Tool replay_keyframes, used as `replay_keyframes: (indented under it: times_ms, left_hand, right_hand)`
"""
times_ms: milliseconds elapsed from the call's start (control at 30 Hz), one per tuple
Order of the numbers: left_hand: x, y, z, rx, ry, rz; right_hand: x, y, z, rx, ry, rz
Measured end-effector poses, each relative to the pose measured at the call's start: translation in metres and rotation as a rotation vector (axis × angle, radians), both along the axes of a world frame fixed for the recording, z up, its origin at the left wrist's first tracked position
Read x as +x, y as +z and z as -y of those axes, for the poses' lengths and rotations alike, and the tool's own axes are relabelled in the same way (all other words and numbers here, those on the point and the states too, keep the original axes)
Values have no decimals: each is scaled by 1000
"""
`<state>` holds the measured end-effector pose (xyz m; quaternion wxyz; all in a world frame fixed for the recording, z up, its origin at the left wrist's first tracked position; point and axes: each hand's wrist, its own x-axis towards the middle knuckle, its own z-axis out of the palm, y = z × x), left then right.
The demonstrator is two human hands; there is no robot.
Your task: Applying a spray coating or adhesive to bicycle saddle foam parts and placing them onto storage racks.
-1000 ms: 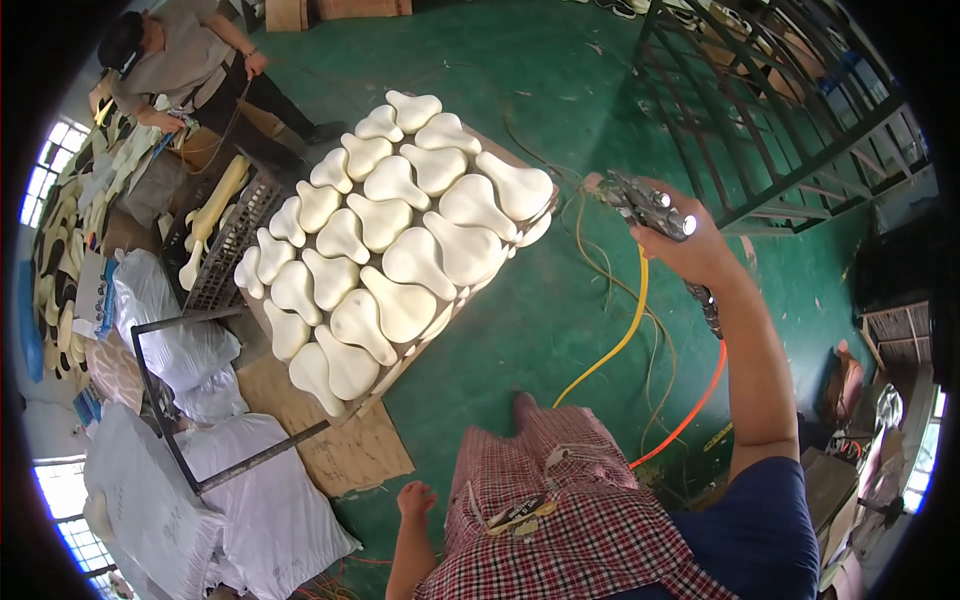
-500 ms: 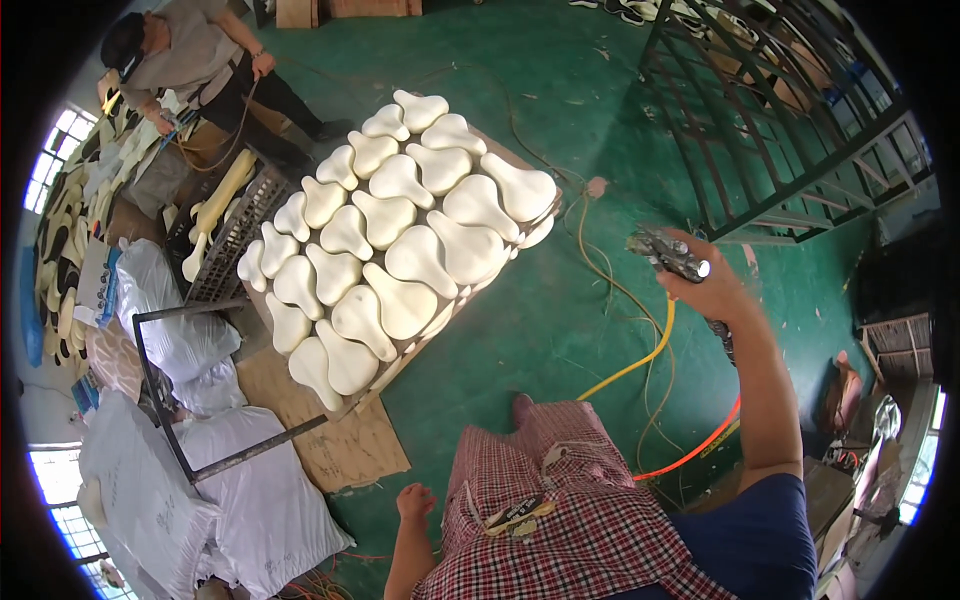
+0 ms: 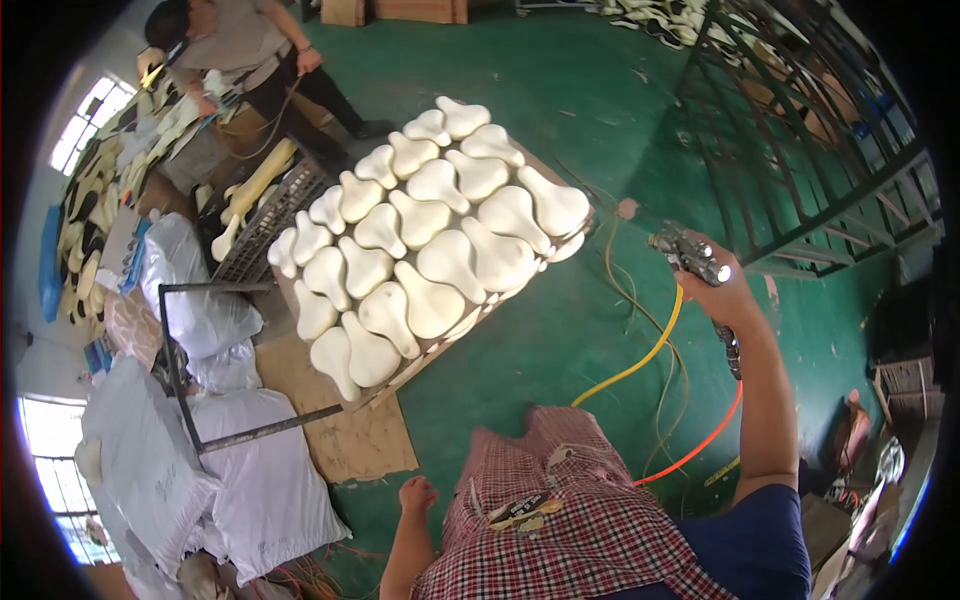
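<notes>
My right hand [image 3: 718,290] is wrapped round the grip of a spray gun [image 3: 690,255], held out over the floor to the right of a board. A yellow hose [image 3: 655,350] and an orange-red hose [image 3: 705,448] lead to the gun. Several rows of off-white foam pads shaped like bicycle saddles [image 3: 430,300] cover the board [image 3: 400,388]; the gun is apart from them. Low beside my checked apron [image 3: 560,540], my left hand [image 3: 418,493] is loosely curled with nothing visible in it.
A bent metal frame [image 3: 270,438] and stuffed white sacks [image 3: 260,480] stand at the left. Beyond them, a person [image 3: 250,50] holds a hose beside a crate [image 3: 270,220]. A dark metal rack [image 3: 800,170] is at far right. Thin hoses [image 3: 615,260] trail over the green floor.
The whole view has shifted, so the board and pads appear farther right. My right hand still holds the spray gun at the board's right side; my left hand stays low by the apron.
</notes>
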<state>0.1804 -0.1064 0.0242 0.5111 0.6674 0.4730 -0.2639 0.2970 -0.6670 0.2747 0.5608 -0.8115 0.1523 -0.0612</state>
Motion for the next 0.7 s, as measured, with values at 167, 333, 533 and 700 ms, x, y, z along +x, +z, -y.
replay_keyframes:
  times_ms: [167, 333, 533, 700]
  left_hand:
    - [-3, -6, -15, -30, 70, 85]
    - [-48, -12, -55, 24, 212, 122]
    - [-84, -28, -61, 199, 58, 43]
    - [-113, -24, -86, 153, 312, 60]
  right_hand:
    - [25, 10, -24, -13, 10, 37]
    - [29, -3, -40, -103, 48, -73]
    - [16, -48, -23, -9, -61, -162]
    - [33, -91, -61, 23, 48, -115]
